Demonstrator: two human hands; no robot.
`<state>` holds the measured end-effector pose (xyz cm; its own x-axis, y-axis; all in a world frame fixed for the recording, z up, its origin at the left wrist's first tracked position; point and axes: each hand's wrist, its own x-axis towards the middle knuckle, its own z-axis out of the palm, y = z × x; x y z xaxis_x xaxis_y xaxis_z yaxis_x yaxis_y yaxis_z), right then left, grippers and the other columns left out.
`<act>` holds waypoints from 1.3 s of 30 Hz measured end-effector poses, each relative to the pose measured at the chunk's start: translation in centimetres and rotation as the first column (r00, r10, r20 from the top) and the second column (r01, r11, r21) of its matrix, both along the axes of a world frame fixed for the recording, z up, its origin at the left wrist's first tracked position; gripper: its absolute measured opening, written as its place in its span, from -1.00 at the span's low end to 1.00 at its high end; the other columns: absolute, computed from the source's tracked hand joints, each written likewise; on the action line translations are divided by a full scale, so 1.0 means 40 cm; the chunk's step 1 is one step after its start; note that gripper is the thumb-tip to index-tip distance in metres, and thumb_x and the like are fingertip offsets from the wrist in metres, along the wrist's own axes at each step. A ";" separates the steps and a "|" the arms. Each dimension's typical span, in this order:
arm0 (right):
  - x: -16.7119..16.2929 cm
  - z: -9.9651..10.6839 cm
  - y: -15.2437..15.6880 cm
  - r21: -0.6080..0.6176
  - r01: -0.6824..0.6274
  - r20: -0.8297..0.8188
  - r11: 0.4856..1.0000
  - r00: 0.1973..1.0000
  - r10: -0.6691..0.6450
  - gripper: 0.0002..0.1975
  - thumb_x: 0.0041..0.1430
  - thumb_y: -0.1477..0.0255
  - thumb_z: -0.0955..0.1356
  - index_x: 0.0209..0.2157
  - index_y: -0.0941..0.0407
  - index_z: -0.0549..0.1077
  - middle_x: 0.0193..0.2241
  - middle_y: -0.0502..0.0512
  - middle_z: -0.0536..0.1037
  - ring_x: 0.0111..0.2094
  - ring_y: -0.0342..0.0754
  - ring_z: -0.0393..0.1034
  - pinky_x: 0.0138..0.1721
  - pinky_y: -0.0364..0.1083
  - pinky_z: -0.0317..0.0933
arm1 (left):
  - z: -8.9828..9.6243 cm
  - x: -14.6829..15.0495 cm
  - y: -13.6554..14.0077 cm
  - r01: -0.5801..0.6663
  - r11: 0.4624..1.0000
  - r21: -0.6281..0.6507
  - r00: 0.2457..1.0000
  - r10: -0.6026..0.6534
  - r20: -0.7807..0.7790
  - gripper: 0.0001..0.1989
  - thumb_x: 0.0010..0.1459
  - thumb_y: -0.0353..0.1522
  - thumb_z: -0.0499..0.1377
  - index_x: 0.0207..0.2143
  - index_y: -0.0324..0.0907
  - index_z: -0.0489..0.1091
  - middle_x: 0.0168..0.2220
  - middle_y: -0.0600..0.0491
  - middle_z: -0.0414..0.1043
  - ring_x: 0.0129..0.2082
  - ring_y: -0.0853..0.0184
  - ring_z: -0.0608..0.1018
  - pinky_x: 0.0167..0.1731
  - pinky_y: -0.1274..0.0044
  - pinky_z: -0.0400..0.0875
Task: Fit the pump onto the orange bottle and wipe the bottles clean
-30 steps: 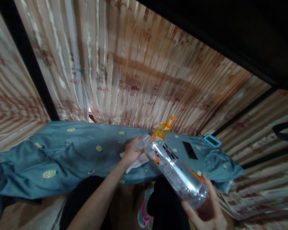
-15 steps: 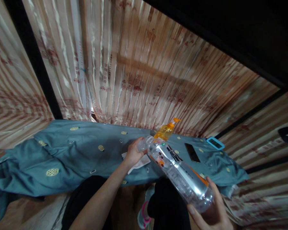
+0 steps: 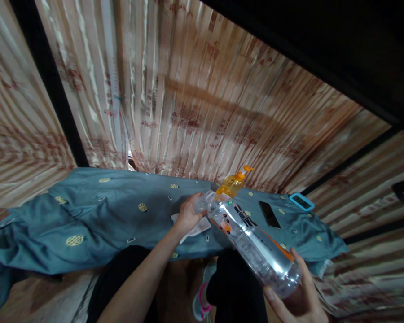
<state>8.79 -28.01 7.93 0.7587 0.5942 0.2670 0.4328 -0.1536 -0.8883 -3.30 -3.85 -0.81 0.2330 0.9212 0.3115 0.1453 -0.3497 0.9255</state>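
Both hands are closed on one clear plastic bottle [image 3: 252, 244], which is held tilted above the near edge of the tabletop [image 3: 97, 224]: the right hand [image 3: 298, 298] is cupped under the bottle's base with its fingers wrapped round the lower wall, and the left hand [image 3: 187, 214] is clenched at the bottle's neck and cap. The bottle is transparent, with a printed label in orange and dark tones; whether any liquid is inside cannot be told. A white tissue [image 3: 195, 229] is seen lying on the cloth just under the left hand. Just beyond the bottle's neck an orange pump bottle [image 3: 233, 184] filled with amber liquid is stood. To the right of the clear bottle a dark phone [image 3: 269, 214] is laid flat, and farther right a small device with a blue frame [image 3: 301, 201] is placed near the cloth's edge. The tabletop is covered by a teal cloth dotted with pale yellow rounds, rumpled at its left end. Behind it, pleated pinkish curtains [image 3: 188, 98] with reddish print are hung. Below the bottle, dark trousers and a shoe with pink trim [image 3: 202, 300] are visible.
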 end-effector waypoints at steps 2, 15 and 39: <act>0.006 -0.004 -0.004 -0.003 -0.002 0.006 1.000 1.000 0.002 0.09 -0.13 -0.04 0.44 0.32 0.24 0.09 0.25 0.37 0.27 0.27 0.36 0.14 0.25 0.22 0.07 | -0.004 0.001 0.001 -0.004 1.000 0.000 1.000 0.004 0.002 -0.46 -0.14 -0.48 0.36 -0.02 -0.16 0.45 -0.04 -0.04 0.56 -0.06 0.15 0.58 0.02 0.34 0.44; 0.011 -0.010 -0.008 -0.005 0.009 0.026 1.000 1.000 -0.009 0.09 -0.15 -0.03 0.45 0.31 0.25 0.12 0.18 0.33 0.36 0.19 0.28 0.27 0.11 0.07 0.28 | 0.002 0.002 0.001 -0.015 1.000 -0.010 1.000 0.015 -0.011 -0.45 -0.18 -0.51 0.36 -0.04 -0.15 0.46 -0.07 -0.01 0.57 -0.06 0.16 0.58 0.05 0.33 0.43; 0.016 -0.014 -0.013 -0.020 0.000 0.024 1.000 1.000 0.000 0.10 -0.14 -0.04 0.45 0.31 0.26 0.10 0.14 0.35 0.40 0.09 0.25 0.36 -0.05 0.01 0.38 | -0.004 0.003 0.004 -0.003 1.000 0.028 0.998 0.005 -0.058 -0.46 -0.14 -0.50 0.35 -0.02 -0.16 0.44 -0.06 -0.01 0.57 -0.06 0.17 0.59 0.04 0.35 0.45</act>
